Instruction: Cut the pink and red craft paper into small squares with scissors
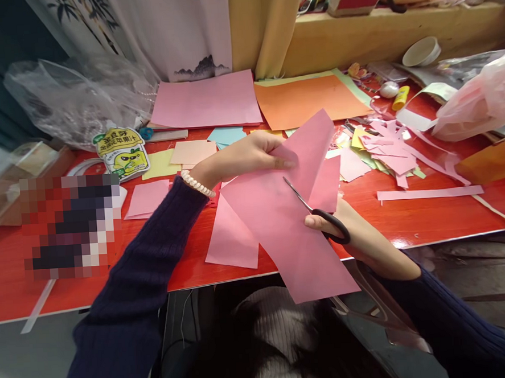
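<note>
Fingers of the right hand (352,220) are mostly hidden from us behind the pink sheet (270,205); we see its thumb at the black handle of the scissors (318,212). One blade shows in front of the sheet; we cannot see the other. Pixelation at left masks part of the table (442,217), and the right edge crops a pink bag (482,101). We find the sheet pinched in the left hand (254,153), thumb on its near face, with the blade's tip just below that thumb; the right fingers hold the scissors. We count one pair of scissors, one bowl (419,53), one yellow tube (401,98), one pouch (124,158) and two large paper piles, pink (206,100) and orange (311,99) on top. Scraps (389,155) at right overlap too much for us to count.
</note>
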Motion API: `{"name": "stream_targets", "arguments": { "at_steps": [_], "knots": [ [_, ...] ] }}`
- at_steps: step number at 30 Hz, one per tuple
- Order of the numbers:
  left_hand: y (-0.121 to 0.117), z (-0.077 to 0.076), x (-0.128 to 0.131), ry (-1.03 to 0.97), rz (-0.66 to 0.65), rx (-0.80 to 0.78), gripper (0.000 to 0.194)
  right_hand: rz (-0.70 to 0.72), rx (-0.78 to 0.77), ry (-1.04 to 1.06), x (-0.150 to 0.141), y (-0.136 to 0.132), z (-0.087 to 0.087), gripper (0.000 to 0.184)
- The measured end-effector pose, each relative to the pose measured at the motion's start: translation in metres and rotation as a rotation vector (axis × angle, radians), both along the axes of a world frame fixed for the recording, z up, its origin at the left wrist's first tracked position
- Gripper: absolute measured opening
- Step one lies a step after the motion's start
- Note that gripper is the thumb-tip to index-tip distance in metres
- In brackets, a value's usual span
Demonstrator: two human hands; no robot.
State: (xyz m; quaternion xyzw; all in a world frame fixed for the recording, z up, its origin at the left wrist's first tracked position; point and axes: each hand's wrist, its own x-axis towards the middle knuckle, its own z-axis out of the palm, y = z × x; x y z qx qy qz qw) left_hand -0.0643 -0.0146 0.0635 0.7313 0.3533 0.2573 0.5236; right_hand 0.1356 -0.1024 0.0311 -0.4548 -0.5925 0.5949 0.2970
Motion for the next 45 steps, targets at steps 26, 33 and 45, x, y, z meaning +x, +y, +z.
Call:
{"name": "stream_targets", "arguments": {
  "at_steps": [26,33,45],
  "knots": [
    [0.007,0.017,-0.019,0.147,-0.184,0.066,0.036,0.008,-0.146,-0.042,0.006,0.003,-0.004,0.055],
    [0.009,0.010,-0.019,0.154,-0.275,0.086,0.043,-0.079,-0.081,-0.136,0.004,0.003,0.003,0.046],
    [0.010,0.010,-0.018,0.198,-0.339,0.065,0.045,-0.024,-0.134,-0.105,0.002,0.005,0.004,0.091]
  ]
}}
